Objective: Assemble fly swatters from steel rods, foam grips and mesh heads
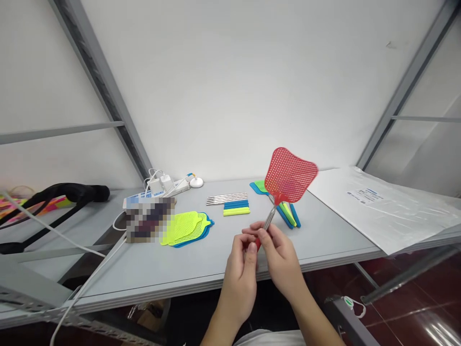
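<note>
A red fly swatter (291, 177) with a perforated head is held up over the table's front edge, its head tilted up and to the right. My left hand (242, 264) is closed around its red handle, most of which the fingers hide. Just right of it, my right hand (279, 254) grips the lower part of the metal rod where it meets the handle. Behind the red swatter lie other swatters with blue and green handles (288, 215), partly covered by it. Yellow and blue swatter heads (185, 228) are stacked to the left.
Thin metal rods (226, 198) lie in a row behind blue and yellow handle tubes (236, 207). A power strip (144, 196) with chargers and a white round device (196, 182) stand at the back left. A white flat package (389, 206) covers the table's right side.
</note>
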A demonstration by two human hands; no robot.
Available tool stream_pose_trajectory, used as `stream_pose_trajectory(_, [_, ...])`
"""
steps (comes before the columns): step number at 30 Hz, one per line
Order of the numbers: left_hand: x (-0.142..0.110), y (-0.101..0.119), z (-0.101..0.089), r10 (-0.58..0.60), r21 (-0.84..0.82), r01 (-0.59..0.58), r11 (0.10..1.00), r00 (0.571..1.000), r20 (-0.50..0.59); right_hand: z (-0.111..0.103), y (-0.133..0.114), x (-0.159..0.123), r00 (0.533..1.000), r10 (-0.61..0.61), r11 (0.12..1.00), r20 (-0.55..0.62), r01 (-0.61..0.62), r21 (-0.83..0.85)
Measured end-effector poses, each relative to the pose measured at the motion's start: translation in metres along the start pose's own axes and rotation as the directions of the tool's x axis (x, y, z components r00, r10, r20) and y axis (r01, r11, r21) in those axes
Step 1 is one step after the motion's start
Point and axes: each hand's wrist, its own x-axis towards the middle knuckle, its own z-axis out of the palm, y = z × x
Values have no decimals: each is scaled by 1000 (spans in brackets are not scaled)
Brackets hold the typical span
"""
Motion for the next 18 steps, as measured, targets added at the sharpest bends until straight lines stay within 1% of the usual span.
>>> stream_pose_trajectory(1, [1, -1, -3, 84, 123, -78, 989, 996, -38, -8, -2, 4, 999, -21, 998, -49, 18, -53])
stream_pose_trajectory(2, [2, -2, -9, 161, 245, -140, 959, 985, -69, -19, -4, 10, 993, -51, 992, -107, 38, -118])
stream_pose_trajectory(3, [3, -4, -16, 223, 351, -178, 919, 970, -93, -32, -6, 16, 983, -80, 979, -164, 46, -200])
stream_pose_trajectory(5, [8, -10, -35, 290, 493, -198, 847, 950, -118, -62, -12, 34, 953, -139, 904, -267, 12, -428])
stream_pose_trajectory(6, [12, -12, -45, 301, 532, -191, 825, 945, -127, -77, -14, 44, 941, -155, 853, -302, -27, -522])
stream_pose_trajectory(7, [16, -15, -55, 312, 565, -182, 805, 939, -142, -91, -15, 54, 942, -126, 770, -310, -105, -629])
stream_pose_trajectory(8, [19, -17, -65, 318, 591, -168, 789, 935, -159, -102, -16, 66, 939, -60, 647, -339, -223, -729])
stream_pose_trajectory(9, [22, -19, -72, 321, 611, -153, 777, 931, -175, -111, -15, 78, 934, -18, 590, -357, -278, -758])
stream_pose_trajectory(11, [27, -21, -83, 320, 634, -127, 763, 926, -199, -121, -9, 101, 925, 48, 493, -378, -351, -796])
stream_pose_trajectory(13, [28, -23, -87, 316, 638, -118, 761, 926, -205, -123, -1, 121, 918, 111, 407, -382, -392, -825])
stream_pose_trajectory(15, [27, -24, -87, 316, 638, -125, 760, 929, -194, -120, 8, 136, 915, 166, 330, -367, -402, -854])
stream_pose_trajectory(18, [25, -24, -83, 314, 645, -138, 752, 935, -166, -116, 17, 149, 920, 220, 236, -324, -373, -897])
